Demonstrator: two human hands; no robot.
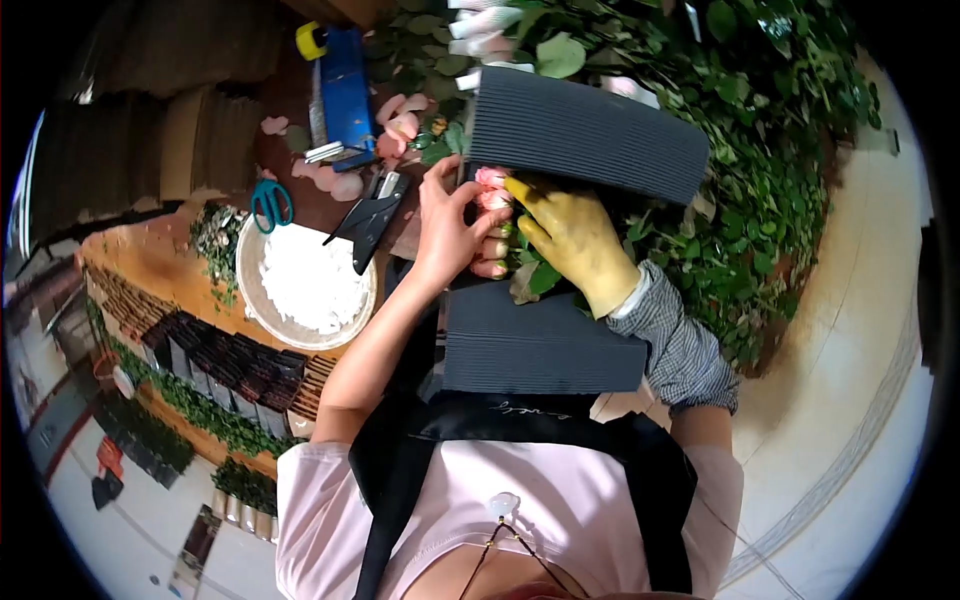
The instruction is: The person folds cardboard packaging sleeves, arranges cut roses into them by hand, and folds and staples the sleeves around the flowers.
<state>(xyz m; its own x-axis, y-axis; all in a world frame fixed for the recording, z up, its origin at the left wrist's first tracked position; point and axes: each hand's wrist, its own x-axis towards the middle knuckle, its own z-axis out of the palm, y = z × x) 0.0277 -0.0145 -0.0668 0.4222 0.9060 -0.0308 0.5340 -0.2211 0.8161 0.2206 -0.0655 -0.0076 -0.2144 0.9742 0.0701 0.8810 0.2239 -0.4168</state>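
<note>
Several pink roses (492, 200) lie in a column, heads at the left, between two flaps of dark ribbed cardboard (590, 130). My left hand (450, 225) is bare and at the left side of the rose heads, its fingers curved and apart, fingertips touching the blooms. From the right, my right hand (580, 240) in a yellow glove rests over the stems and leaves, index finger and thumb stretched toward the upper roses. Its palm side is hidden. The lower cardboard flap (545, 345) lies nearest my body. Just left of my left hand is a black stapler (370, 220).
A bowl (250, 310) of white pieces stands left, with teal scissors (270, 205) at its rim. Beyond are a blue tape dispenser (345, 90) and loose pink petals (400, 125). Leafy stems (760, 170) heap up at right; wrapped white bundles (485, 30) are at the back.
</note>
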